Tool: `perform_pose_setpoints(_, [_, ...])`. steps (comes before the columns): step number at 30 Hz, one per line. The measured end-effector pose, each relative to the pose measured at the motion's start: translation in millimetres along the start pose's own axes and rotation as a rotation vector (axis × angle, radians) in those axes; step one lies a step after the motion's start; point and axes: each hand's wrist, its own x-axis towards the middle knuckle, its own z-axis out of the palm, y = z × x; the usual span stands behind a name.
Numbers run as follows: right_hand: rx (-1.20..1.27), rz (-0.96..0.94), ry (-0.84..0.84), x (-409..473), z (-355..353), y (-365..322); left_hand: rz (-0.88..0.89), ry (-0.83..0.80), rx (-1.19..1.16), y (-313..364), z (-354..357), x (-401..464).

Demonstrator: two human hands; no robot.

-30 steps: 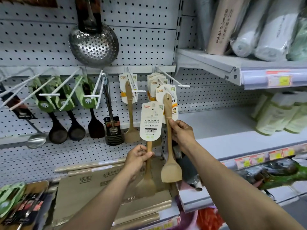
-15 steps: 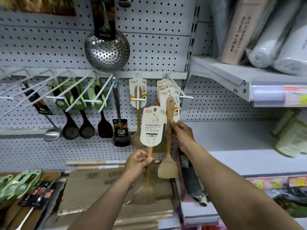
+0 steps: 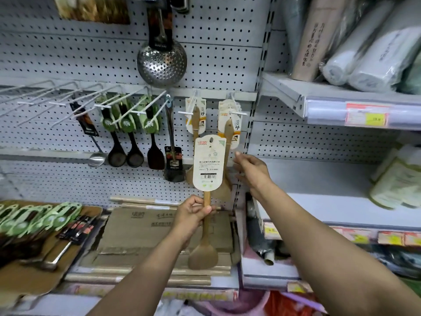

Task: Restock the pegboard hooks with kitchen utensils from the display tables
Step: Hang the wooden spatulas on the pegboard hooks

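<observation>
My left hand (image 3: pixel 193 213) grips the handle of a wooden spatula (image 3: pixel 203 255), blade down, with a pale card label (image 3: pixel 208 165) at its top, held upright in front of the pegboard (image 3: pixel 216 65). A second wooden spatula (image 3: pixel 227 142) hangs with several label cards on the right hook (image 3: pixel 238 113). My right hand (image 3: pixel 251 172) hovers just right of it, fingers relaxed and holding nothing. Another wooden spatula (image 3: pixel 196 119) hangs on the hook to the left.
A steel skimmer (image 3: pixel 161 65) hangs above. Black ladles (image 3: pixel 117 153) and a turner (image 3: pixel 155 153) fill middle hooks; bare hooks (image 3: pixel 45 94) stick out at left. Cardboard boxes (image 3: pixel 159 224) and green-carded utensils (image 3: pixel 34 220) lie below. Shelves with rolls (image 3: pixel 364 53) stand right.
My right hand has let go of the second wooden spatula, which now hangs on the right hook, and has drawn back to the right. My left hand still holds its spatula.
</observation>
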Motion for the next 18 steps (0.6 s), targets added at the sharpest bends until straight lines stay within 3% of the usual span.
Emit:
perform_pose_setpoints(8, [0.139, -0.131, -0.170, -70.6, -7.7, -26.8, 0.122, 0.087, 0.052, -2.2, 36.5, -41.0])
perform_pose_setpoints(13, [0.054, -0.213, -0.207, -95.9, -15.5, -37.7, 0.145, 0.194, 0.113, 0.5, 59.2, -56.7])
perform_pose_setpoints(18, [-0.023, -0.311, -0.244, -110.2, -19.4, -44.0, 0.319, 0.354, 0.333, 8.1, 79.7, -71.1])
